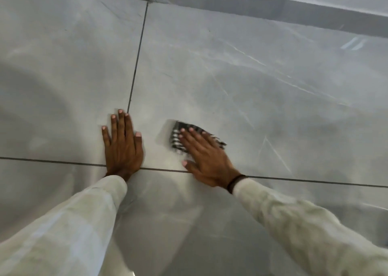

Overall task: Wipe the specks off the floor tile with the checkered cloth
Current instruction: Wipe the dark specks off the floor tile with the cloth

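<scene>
A black-and-white checkered cloth [178, 136] lies flat on a glossy grey marbled floor tile [241, 82], blurred by motion. My right hand [204, 159] presses down on it with fingers spread, covering most of it. My left hand [122, 144] rests palm-down on the floor to the left of the cloth, across a dark grout line, holding nothing. A few tiny dark specks [209, 31] show on the tile far beyond the cloth. Both arms wear pale long sleeves; a dark band circles the right wrist.
Dark grout lines [137, 57] split the floor into large tiles. A grey skirting strip [273, 9] and white wall run along the far edge. Pale streaks and reflections cross the tile at right.
</scene>
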Demonstrator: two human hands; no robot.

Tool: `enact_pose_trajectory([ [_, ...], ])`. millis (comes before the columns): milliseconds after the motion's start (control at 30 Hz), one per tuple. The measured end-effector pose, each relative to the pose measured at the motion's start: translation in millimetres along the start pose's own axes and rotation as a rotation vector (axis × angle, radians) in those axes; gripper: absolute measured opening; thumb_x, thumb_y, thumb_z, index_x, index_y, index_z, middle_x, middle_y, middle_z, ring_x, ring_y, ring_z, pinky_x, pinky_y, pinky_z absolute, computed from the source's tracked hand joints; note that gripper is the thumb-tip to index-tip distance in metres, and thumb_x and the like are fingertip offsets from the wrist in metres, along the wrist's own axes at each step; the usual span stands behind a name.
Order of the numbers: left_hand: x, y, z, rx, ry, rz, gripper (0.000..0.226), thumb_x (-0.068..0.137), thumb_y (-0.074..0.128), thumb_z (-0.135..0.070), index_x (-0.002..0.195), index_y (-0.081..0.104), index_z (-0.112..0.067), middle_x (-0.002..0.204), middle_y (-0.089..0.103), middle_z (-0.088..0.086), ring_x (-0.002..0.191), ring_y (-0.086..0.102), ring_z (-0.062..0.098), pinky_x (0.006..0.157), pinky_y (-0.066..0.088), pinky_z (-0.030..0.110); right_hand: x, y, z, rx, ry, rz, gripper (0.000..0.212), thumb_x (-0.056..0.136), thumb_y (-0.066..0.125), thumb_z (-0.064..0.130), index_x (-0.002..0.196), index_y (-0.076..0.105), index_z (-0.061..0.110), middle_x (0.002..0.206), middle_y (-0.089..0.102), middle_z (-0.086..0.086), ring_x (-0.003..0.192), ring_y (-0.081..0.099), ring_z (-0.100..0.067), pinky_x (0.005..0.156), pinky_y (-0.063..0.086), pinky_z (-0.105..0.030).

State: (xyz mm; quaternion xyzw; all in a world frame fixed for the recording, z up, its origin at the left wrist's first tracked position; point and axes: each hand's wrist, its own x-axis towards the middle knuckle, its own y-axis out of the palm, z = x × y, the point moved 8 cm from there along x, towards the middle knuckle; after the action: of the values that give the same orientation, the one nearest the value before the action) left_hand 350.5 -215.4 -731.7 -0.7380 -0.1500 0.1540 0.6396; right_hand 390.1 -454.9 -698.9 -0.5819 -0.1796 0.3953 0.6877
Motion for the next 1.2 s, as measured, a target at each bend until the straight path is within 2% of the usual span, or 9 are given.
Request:
enact_pose_trajectory([
  [133, -1.2, -1.8, -1.7, 0.01, -0.003, -0.015, 0.069, 0.107, 0.023, -0.035, 0.169, 0.017, -0.005, 0.18, 0.012, 0.015, 0.168, 0.014, 0.034, 0.134, 0.009, 0.059, 11.5, -26.1, -81.2, -0.012, 0.273, -0.042, 0.071, 0.106, 0.037, 0.049, 0.166, 0.017, 0.016, 0.176, 0.013, -0.004, 0.164, 0.008, -0.024, 0.132, 0.016, -0.049],
  [233, -2.3, -3.9, -3.6, 0.032, -0.006, -0.032, 0.068, 0.109, 0.024, -0.034, 0.169, 0.016, -0.005, 0.18, 0.012, 0.015, 0.168, 0.013, 0.033, 0.134, 0.01, 0.058, 56.5, -33.9, -72.0, 0.013, 0.432, -0.101, 0.073, 0.106, 0.035, 0.049, 0.166, 0.013, 0.013, 0.177, 0.008, -0.008, 0.164, 0.005, -0.028, 0.133, 0.009, -0.048],
  [333, -2.3, -6.1, -3.6, 0.023, -0.01, -0.019, 0.068, 0.108, 0.026, -0.034, 0.169, 0.016, -0.005, 0.18, 0.012, 0.015, 0.168, 0.013, 0.032, 0.134, 0.01, 0.058, 54.5, -17.4, -16.3, -0.028, 0.208, -0.074, 0.07, 0.105, 0.034, 0.046, 0.165, 0.018, 0.014, 0.176, 0.015, -0.007, 0.164, 0.009, -0.028, 0.131, 0.015, -0.053],
  [433, -2.0, -8.3, -4.9, 0.032, -0.011, -0.016, 0.069, 0.107, 0.027, -0.034, 0.169, 0.016, -0.005, 0.18, 0.012, 0.015, 0.168, 0.014, 0.033, 0.134, 0.011, 0.059, 12.6, -11.8, -21.9, -0.027, 0.066, -0.066, 0.065, 0.105, 0.035, 0.044, 0.165, 0.024, 0.019, 0.175, 0.022, -0.001, 0.163, 0.016, -0.022, 0.132, 0.02, -0.049],
  [533, -2.3, -8.7, -4.7, 0.031, -0.012, -0.021, 0.069, 0.108, 0.026, -0.034, 0.169, 0.017, -0.004, 0.18, 0.013, 0.016, 0.167, 0.014, 0.033, 0.134, 0.012, 0.059, 13.1, -26.7, -72.3, -0.021, 0.231, -0.093, 0.063, 0.106, 0.032, 0.044, 0.164, 0.025, 0.02, 0.174, 0.023, -0.001, 0.163, 0.017, -0.022, 0.129, 0.024, -0.05],
  [667, -2.0, -8.7, -6.0, 0.029, -0.017, -0.034, 0.07, 0.107, 0.027, -0.038, 0.169, 0.016, -0.006, 0.18, 0.012, 0.015, 0.168, 0.014, 0.033, 0.134, 0.012, 0.059, 76.6, -43.7, -77.5, 0.047, 0.473, -0.161, 0.066, 0.108, 0.034, 0.042, 0.166, 0.016, 0.016, 0.177, 0.011, -0.005, 0.164, 0.007, -0.025, 0.133, 0.01, -0.048],
  [867, -1.1, -7.2, -4.0, 0.039, -0.016, -0.03, 0.072, 0.107, 0.028, -0.039, 0.169, 0.015, -0.006, 0.18, 0.012, 0.014, 0.168, 0.014, 0.032, 0.134, 0.013, 0.059, 47.0, -14.3, 5.1, -0.021, 0.084, -0.118, 0.061, 0.107, 0.033, 0.041, 0.164, 0.027, 0.019, 0.174, 0.025, 0.0, 0.162, 0.019, -0.019, 0.131, 0.02, -0.049],
  [1067, -1.3, -5.7, -3.9, 0.044, -0.02, -0.038, 0.071, 0.108, 0.027, -0.039, 0.169, 0.015, -0.006, 0.18, 0.011, 0.014, 0.168, 0.013, 0.032, 0.134, 0.012, 0.058, 58.2, -39.5, -76.9, -0.019, 0.325, -0.175, 0.06, 0.11, 0.033, 0.038, 0.166, 0.02, 0.019, 0.176, 0.018, 0.0, 0.164, 0.013, -0.02, 0.131, 0.018, -0.047],
  [1200, -0.5, -5.2, -2.8, 0.045, -0.025, -0.035, 0.072, 0.107, 0.029, -0.039, 0.17, 0.013, -0.007, 0.181, 0.01, 0.014, 0.168, 0.013, 0.031, 0.134, 0.013, 0.058, 92.5, -35.7, -32.5, -0.003, 0.293, -0.194, 0.06, 0.11, 0.029, 0.038, 0.165, 0.021, 0.017, 0.175, 0.019, -0.003, 0.164, 0.013, -0.022, 0.131, 0.015, -0.049],
])
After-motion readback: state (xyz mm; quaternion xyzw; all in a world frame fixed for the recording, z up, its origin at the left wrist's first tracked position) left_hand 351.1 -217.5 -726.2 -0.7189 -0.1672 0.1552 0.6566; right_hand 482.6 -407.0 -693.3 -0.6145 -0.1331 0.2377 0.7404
